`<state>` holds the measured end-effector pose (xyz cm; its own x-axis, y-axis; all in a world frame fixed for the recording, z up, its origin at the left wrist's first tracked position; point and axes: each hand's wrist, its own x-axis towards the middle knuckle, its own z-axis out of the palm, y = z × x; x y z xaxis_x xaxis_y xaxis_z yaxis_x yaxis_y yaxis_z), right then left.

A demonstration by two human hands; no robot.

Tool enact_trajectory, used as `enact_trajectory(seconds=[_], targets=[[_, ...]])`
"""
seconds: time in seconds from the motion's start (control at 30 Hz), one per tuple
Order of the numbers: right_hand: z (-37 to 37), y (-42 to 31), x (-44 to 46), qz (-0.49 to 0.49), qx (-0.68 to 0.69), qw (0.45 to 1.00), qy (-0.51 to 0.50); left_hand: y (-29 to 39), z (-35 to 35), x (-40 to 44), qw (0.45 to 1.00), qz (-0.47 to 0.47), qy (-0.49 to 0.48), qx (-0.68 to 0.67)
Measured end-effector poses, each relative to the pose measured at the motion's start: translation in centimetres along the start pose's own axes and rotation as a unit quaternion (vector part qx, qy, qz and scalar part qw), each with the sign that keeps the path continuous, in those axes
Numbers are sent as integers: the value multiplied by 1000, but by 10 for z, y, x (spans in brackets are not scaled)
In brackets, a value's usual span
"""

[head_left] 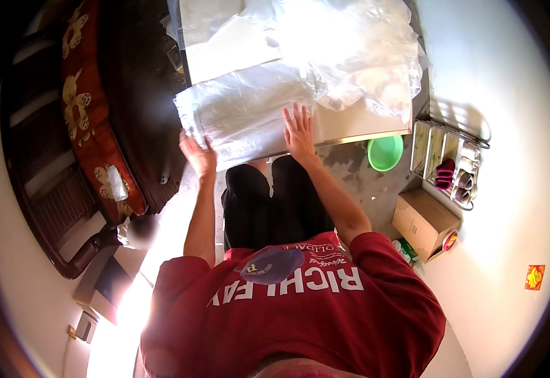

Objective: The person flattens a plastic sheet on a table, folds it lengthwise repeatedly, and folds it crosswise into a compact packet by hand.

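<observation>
A flat stack of clear plastic sheets or bags (243,110) lies at the near left part of a light-topped table (344,124), its near left corner reaching past the edge. My left hand (199,154) rests at the stack's left end, thumb and fingers apart. On the near right part of the stack, my right hand (299,131) lies flat with its fingers spread. Beyond both hands, a loose, crumpled heap of clear plastic (376,63) covers the far right of the table, partly washed out by glare.
A green basin (385,154) is on the floor right of the table. Farther right are a shoe rack (435,151) and a cardboard box (423,220). A dark wooden bench (51,189) with a red patterned cover (76,104) stands on the left.
</observation>
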<state>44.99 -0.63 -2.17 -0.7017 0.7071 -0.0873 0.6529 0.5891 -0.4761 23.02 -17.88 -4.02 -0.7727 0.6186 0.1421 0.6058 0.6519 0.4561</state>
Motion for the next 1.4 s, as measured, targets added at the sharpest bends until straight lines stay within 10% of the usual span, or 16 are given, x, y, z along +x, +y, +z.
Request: enact_trajectory(seconds=[0.1,0.97,1.4], targets=[[13,11,-5,-9,1,1000,-3,53,20,2,966,158,-196,52],[-2,34,109,-19,6,998,59,98,51,66,924,177,-312,130],[-47,40,35,16,95,994,55,118,38,36,942,150,-280,-111]])
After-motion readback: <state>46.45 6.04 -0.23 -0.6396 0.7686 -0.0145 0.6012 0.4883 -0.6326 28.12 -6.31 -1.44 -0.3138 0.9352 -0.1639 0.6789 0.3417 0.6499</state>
